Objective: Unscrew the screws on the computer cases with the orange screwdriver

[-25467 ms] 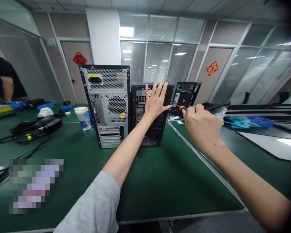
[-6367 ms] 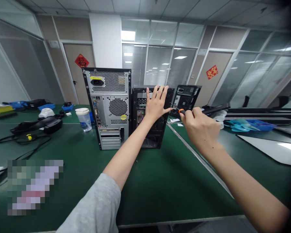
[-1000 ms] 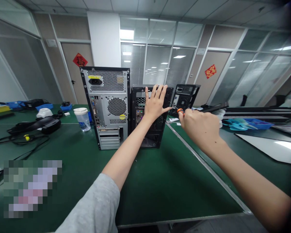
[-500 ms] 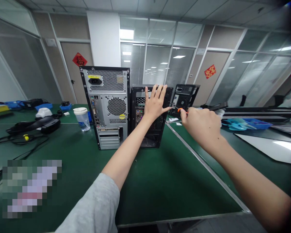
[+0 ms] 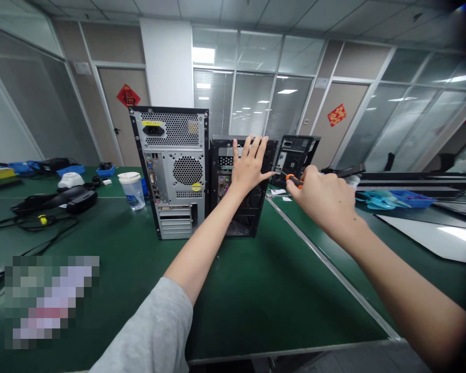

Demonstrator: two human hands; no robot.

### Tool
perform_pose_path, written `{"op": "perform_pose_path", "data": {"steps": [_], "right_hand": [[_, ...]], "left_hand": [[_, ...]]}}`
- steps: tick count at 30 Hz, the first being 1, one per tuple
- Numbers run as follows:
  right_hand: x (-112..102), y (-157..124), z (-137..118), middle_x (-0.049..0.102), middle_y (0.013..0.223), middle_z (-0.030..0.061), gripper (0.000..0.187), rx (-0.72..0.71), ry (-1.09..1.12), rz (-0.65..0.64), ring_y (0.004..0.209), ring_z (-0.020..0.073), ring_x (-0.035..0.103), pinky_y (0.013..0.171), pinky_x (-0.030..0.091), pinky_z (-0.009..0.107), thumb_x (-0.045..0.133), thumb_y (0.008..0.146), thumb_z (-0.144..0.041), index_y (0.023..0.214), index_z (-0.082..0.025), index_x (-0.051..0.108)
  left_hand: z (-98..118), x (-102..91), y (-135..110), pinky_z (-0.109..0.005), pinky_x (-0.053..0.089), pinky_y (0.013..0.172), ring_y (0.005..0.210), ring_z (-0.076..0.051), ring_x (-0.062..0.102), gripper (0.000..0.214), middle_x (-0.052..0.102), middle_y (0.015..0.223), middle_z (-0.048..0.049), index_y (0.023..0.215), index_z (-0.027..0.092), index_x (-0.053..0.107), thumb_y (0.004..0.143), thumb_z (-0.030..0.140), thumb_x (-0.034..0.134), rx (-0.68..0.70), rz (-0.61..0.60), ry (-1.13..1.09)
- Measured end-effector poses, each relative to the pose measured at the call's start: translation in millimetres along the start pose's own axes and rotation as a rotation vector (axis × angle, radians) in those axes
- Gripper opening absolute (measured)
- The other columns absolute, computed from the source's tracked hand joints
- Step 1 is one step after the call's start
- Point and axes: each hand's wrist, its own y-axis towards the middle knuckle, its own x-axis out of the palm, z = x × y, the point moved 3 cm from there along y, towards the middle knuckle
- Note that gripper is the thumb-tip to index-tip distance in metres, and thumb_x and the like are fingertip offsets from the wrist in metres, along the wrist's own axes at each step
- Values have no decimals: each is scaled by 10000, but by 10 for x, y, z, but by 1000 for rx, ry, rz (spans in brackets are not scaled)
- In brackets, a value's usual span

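A black computer case [image 5: 244,227] stands upright on the green table, its rear side facing me. Across its upper back my left hand [image 5: 249,161] lies with the fingers spread. My right hand [image 5: 324,191] is closed round a screwdriver [image 5: 294,180] with an orange and black handle. The thin shaft points left toward the case's right edge; I cannot tell whether the tip touches a screw. Close on the left stands a taller computer case [image 5: 174,171], showing its grey rear panel with power socket and fan grille.
Behind on the right is another computer case [image 5: 297,153]. A lidded plastic cup [image 5: 132,190] stands left of the tall case, with a black headset-like device [image 5: 56,199] and cables farther left. At right are a blue tray [image 5: 415,199] and a white panel [image 5: 435,235].
My right hand has turned slightly at the wrist, and more of the screwdriver's orange handle shows. My left hand keeps its place on the case.
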Motion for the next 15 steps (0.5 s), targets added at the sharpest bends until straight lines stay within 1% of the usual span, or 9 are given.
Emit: {"op": "perform_pose_path", "data": {"steps": [3, 6, 10, 15], "right_hand": [[19, -9, 6, 677, 811, 196, 430, -19, 24, -41, 699, 294, 646, 560, 400, 315, 529, 809, -378, 1107, -69, 512], [30, -19, 32, 670, 795, 205, 416, -22, 18, -23, 680, 295, 641, 554, 380, 316, 526, 821, -326, 1136, -63, 456], [29, -20, 55, 661, 773, 210, 358, -46, -20, -5, 673, 302, 636, 555, 354, 318, 509, 840, -294, 1110, -70, 438], [-26, -47, 22, 658, 725, 176, 281, -84, -90, 36, 638, 281, 619, 535, 304, 296, 457, 846, -221, 1088, -79, 446]], "left_hand": [[-4, 0, 1, -574, -33, 1162, 1396, -362, 225, 913, 354, 1470, -166, 1458, 113, 295, 745, 562, 648, 5, 4, 4], [-7, 6, 1, -580, -16, 1161, 1400, -366, 215, 929, 344, 1474, -169, 1461, 112, 285, 742, 582, 639, 7, -7, 28], [-11, 18, -2, -578, -12, 1162, 1401, -358, 220, 916, 341, 1477, -164, 1461, 116, 286, 751, 584, 626, 6, -3, 42], [-11, 18, 0, -576, -25, 1160, 1400, -353, 222, 923, 341, 1479, -161, 1459, 114, 290, 744, 582, 639, 7, 2, 27]]}}
